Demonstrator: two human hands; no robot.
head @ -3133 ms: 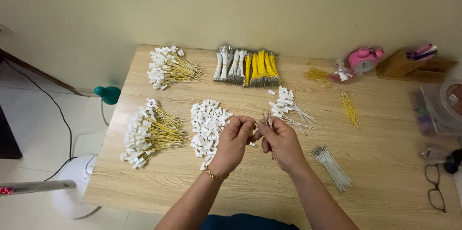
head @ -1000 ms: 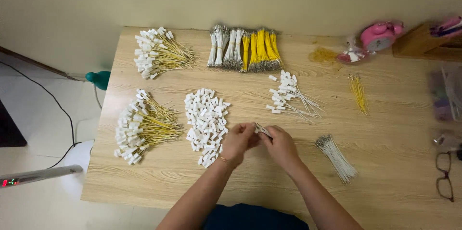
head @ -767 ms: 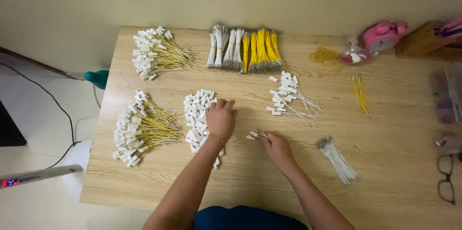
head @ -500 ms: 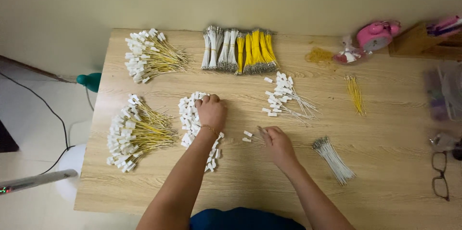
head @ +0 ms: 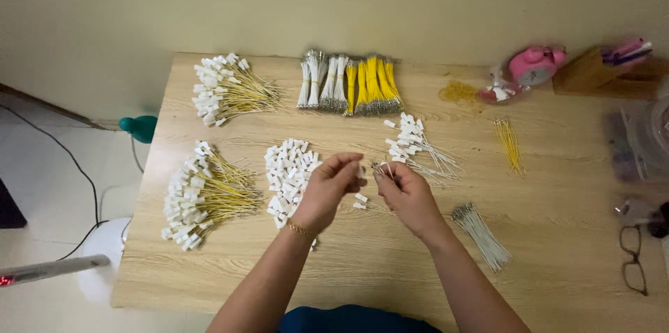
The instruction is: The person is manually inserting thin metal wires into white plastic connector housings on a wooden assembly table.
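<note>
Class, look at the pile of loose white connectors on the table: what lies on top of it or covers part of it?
The left hand hangs above the pile of white connectors, hiding its right edge. The connectors beneath the wrist cannot be seen. The right hand is clear of it.

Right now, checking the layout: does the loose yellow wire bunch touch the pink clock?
Apart. The head view shows bare table between the yellow wire bunch and the pink clock.

wooden table (head: 557,249) | white connector pile (head: 287,169) | yellow wire bundles (head: 373,83) | glasses (head: 633,268)
</note>
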